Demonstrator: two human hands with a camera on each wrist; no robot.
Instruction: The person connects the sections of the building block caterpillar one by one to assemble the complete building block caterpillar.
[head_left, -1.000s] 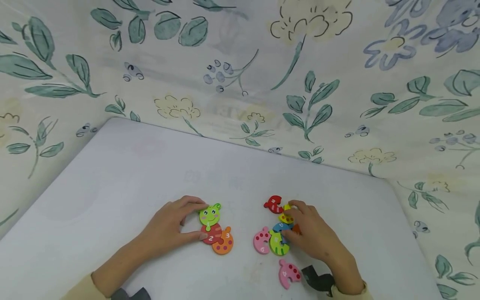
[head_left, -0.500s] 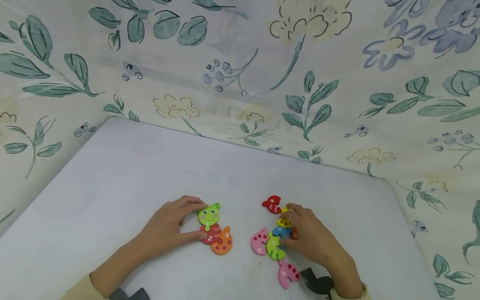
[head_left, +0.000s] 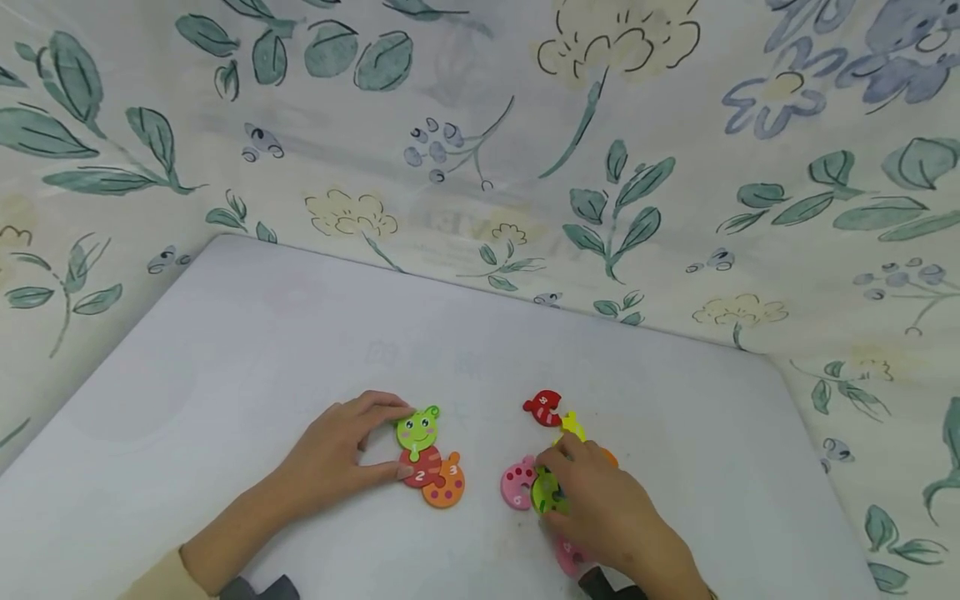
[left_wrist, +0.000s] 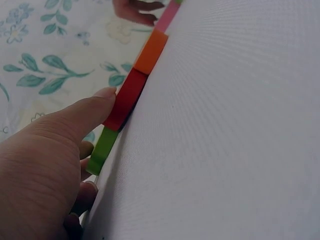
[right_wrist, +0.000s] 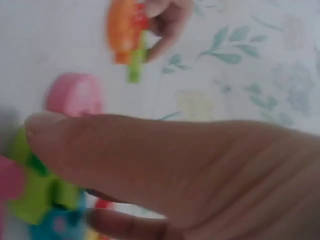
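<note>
My left hand (head_left: 341, 450) pinched the green head (head_left: 417, 433) and red piece (head_left: 422, 467), likely for steadiness; whether my right hand (head_left: 611, 500) gripped, I couldn't tell.

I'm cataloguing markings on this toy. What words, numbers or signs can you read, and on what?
"2" on the red piece joined to the green head.
"3" on the orange piece beside it.
"6" or "9", cannot tell which way up: upper pink piece.
Loose red piece: number too small to be sure.
Lower pink piece: number too blurred.
Green piece: any number unreadable.
No words readable.
</note>
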